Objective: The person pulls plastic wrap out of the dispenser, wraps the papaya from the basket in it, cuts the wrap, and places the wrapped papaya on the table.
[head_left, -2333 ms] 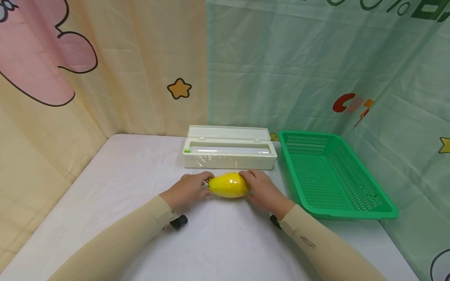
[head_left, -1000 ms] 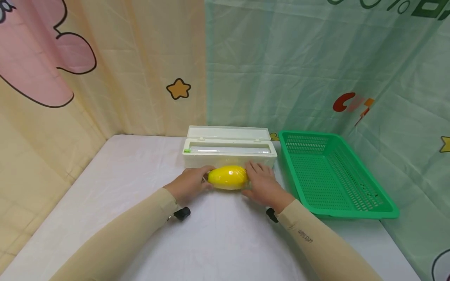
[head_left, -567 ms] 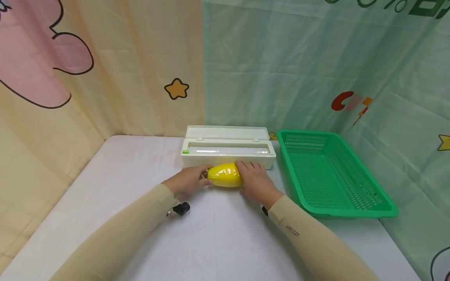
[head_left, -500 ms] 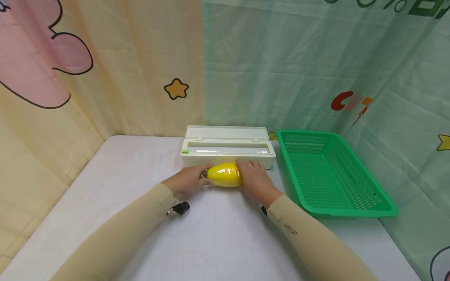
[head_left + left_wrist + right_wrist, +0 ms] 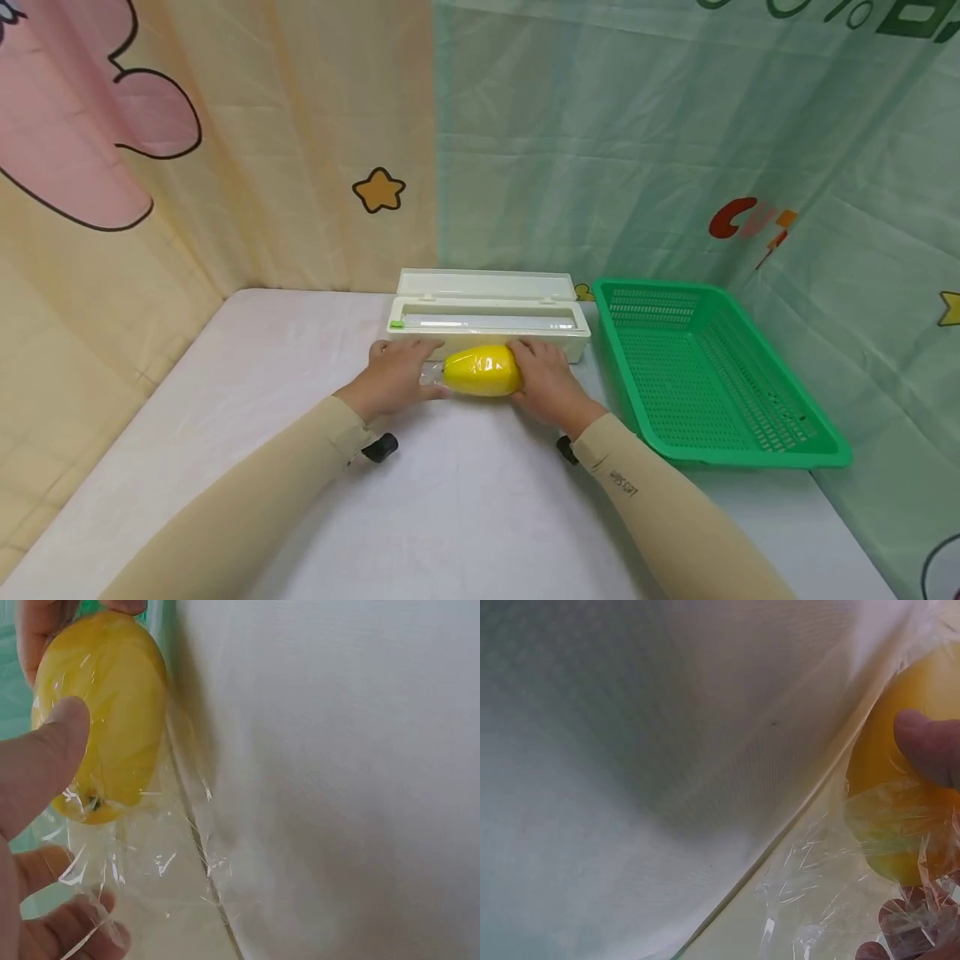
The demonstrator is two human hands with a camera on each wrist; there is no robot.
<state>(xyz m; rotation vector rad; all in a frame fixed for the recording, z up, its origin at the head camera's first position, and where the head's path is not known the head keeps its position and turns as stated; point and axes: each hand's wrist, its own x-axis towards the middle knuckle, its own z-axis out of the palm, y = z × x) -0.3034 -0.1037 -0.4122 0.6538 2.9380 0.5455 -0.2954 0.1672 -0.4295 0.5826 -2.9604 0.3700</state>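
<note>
1. Gripping the yellow fruit (image 5: 482, 371) by its R end, the R grip (image 5: 550, 382) had its thumb on the near side & fingers round the back; hold looked firm, prob. taking most of the wt.
2. L grip (image 5: 392, 373) was spread wide at the other end: thumb up by the fruit, fingers well apart from thumb, w/ clear film (image 5: 161, 862) loose in the gap. No tight pinch seen; couldn't tell if the thumb pressed the fruit or just lay in front of it.
3. Fruit lay lengthwise betw. the 2 grips, stem spot (image 5: 94, 802) twd L, just in front of the white box (image 5: 480, 337). Couldn't tell if it touched the tabletop (image 5: 465, 500).
4. Done, as far as pics showed: film was on the fruit's body, fairly snug on top, w/ shiny creases.
5. Left, by my read: the crinkled film past the stem end wasn't gathered or flattened yet. R end was mostly hidden by the R grip, so its finish was unknown. Est. over halfway, not finished.
6. Farther out, the box had its lid (image 5: 486, 284) tipped back, a film roll (image 5: 491, 322) (by the look of it) inside & a green tab (image 5: 397, 324) at its L end.
7. Green basket (image 5: 693, 385) stood on the R, just beside the box, well apart from the fruit.
</note>
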